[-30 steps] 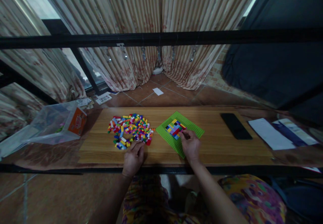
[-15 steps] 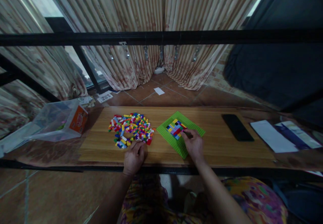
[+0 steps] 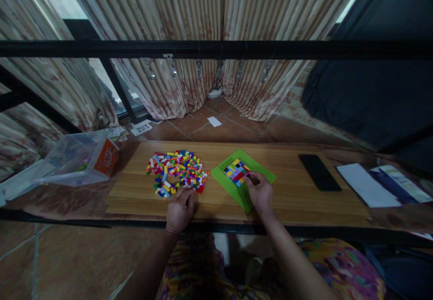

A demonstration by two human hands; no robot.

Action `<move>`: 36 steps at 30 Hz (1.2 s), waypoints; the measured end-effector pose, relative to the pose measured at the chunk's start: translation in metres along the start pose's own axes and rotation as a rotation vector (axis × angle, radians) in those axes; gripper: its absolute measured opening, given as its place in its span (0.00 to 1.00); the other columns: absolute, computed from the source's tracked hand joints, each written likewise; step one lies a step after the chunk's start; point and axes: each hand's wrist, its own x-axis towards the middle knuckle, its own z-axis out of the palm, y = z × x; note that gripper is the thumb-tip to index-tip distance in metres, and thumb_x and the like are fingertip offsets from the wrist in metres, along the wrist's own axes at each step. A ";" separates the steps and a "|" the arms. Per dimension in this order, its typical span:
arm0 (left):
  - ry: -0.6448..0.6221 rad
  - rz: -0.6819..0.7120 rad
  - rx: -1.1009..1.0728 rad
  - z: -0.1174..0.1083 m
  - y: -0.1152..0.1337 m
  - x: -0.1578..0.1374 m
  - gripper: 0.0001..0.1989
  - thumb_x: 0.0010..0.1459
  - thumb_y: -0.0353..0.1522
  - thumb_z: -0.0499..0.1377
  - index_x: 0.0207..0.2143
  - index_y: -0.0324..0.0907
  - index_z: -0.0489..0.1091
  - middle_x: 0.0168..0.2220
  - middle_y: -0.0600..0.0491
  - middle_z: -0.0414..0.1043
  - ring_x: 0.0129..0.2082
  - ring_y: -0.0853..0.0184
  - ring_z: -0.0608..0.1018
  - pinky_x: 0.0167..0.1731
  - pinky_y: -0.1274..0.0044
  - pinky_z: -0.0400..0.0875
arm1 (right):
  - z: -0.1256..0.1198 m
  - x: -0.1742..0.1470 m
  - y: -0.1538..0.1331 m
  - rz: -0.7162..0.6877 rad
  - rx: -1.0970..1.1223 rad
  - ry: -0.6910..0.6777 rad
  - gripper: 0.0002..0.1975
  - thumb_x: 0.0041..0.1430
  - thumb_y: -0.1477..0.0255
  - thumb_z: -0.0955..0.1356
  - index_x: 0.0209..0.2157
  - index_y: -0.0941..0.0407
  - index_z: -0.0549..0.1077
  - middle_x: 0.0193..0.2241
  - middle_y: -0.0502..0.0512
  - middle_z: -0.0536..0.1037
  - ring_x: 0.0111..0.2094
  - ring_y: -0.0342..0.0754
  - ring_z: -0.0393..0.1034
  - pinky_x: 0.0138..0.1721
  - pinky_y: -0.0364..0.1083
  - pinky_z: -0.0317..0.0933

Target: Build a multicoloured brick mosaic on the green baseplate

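Note:
A green studded baseplate (image 3: 244,197) lies turned cornerwise on the wooden board. On it sits a flat patch of coloured toy bricks (image 3: 236,172), mostly blue, yellow and red. My right hand (image 3: 260,192) reaches over the plate from the right, fingertips pinched together at the patch's right edge; anything between them is hidden. Left of the plate spreads a loose pile of small toy bricks (image 3: 181,164). At the pile's near edge rests my left hand (image 3: 181,207), its fingers curled and closed. What they hold, if anything, is too small to make out.
The wooden board (image 3: 287,210) carries a black phone (image 3: 320,172) at its right. Beyond lie white papers (image 3: 367,185). A clear plastic bin (image 3: 77,160) with an orange label stands left. A black metal rail (image 3: 216,49) crosses before the curtains (image 3: 189,16).
Both hands stay almost where they were, the right still pinching at the brick patch. The whole view has shifted very slightly.

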 end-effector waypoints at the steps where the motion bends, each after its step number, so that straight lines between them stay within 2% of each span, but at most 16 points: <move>1: 0.000 0.000 0.002 0.000 0.000 0.000 0.09 0.61 0.29 0.53 0.38 0.42 0.72 0.39 0.49 0.75 0.40 0.64 0.77 0.44 0.72 0.73 | 0.000 0.000 -0.001 -0.006 -0.002 -0.003 0.18 0.51 0.57 0.69 0.35 0.57 0.77 0.34 0.59 0.79 0.33 0.51 0.71 0.38 0.50 0.64; 7: -0.005 -0.009 0.002 0.000 0.000 -0.001 0.09 0.61 0.28 0.52 0.38 0.42 0.72 0.40 0.49 0.75 0.41 0.64 0.77 0.45 0.72 0.74 | -0.005 0.000 -0.001 -0.014 0.023 -0.012 0.19 0.50 0.56 0.69 0.35 0.58 0.77 0.34 0.59 0.78 0.33 0.51 0.71 0.38 0.50 0.64; 10: -0.011 -0.018 0.003 0.000 0.000 -0.001 0.09 0.61 0.29 0.52 0.38 0.42 0.72 0.40 0.49 0.75 0.42 0.63 0.77 0.45 0.71 0.74 | -0.009 0.001 0.003 -0.017 0.050 0.029 0.19 0.53 0.56 0.68 0.36 0.58 0.76 0.35 0.60 0.78 0.34 0.51 0.71 0.39 0.50 0.64; 14: -0.009 -0.011 0.002 0.001 0.000 -0.001 0.09 0.62 0.29 0.52 0.38 0.42 0.73 0.40 0.48 0.75 0.42 0.63 0.77 0.45 0.71 0.73 | -0.013 0.008 0.006 -0.021 -0.024 0.071 0.22 0.57 0.55 0.64 0.39 0.59 0.76 0.37 0.63 0.77 0.36 0.52 0.70 0.40 0.51 0.63; 18: -0.009 -0.022 0.007 0.000 0.001 -0.001 0.09 0.61 0.29 0.52 0.38 0.42 0.73 0.40 0.48 0.75 0.42 0.64 0.77 0.45 0.72 0.73 | -0.007 0.019 0.005 -0.022 -0.126 -0.021 0.27 0.57 0.52 0.62 0.43 0.61 0.75 0.39 0.66 0.77 0.38 0.55 0.70 0.43 0.54 0.62; 23: -0.014 -0.024 0.015 0.000 0.002 -0.001 0.09 0.61 0.29 0.52 0.38 0.42 0.73 0.40 0.49 0.75 0.41 0.64 0.77 0.45 0.72 0.73 | 0.003 0.026 0.005 -0.004 -0.211 -0.089 0.28 0.57 0.51 0.62 0.41 0.61 0.77 0.39 0.66 0.77 0.39 0.57 0.69 0.43 0.54 0.62; 31: -0.018 -0.020 0.007 0.001 0.002 -0.002 0.09 0.62 0.30 0.52 0.40 0.43 0.73 0.41 0.48 0.75 0.42 0.64 0.77 0.45 0.72 0.74 | 0.005 0.027 0.016 -0.022 -0.145 -0.096 0.25 0.54 0.51 0.65 0.36 0.59 0.78 0.33 0.62 0.78 0.35 0.54 0.69 0.40 0.52 0.62; 36: -0.010 -0.022 -0.007 0.002 0.000 -0.002 0.09 0.62 0.31 0.52 0.39 0.43 0.72 0.41 0.48 0.75 0.42 0.64 0.77 0.46 0.72 0.74 | 0.007 0.033 0.020 0.061 -0.047 -0.137 0.23 0.49 0.52 0.68 0.35 0.58 0.78 0.32 0.59 0.79 0.32 0.52 0.69 0.38 0.51 0.62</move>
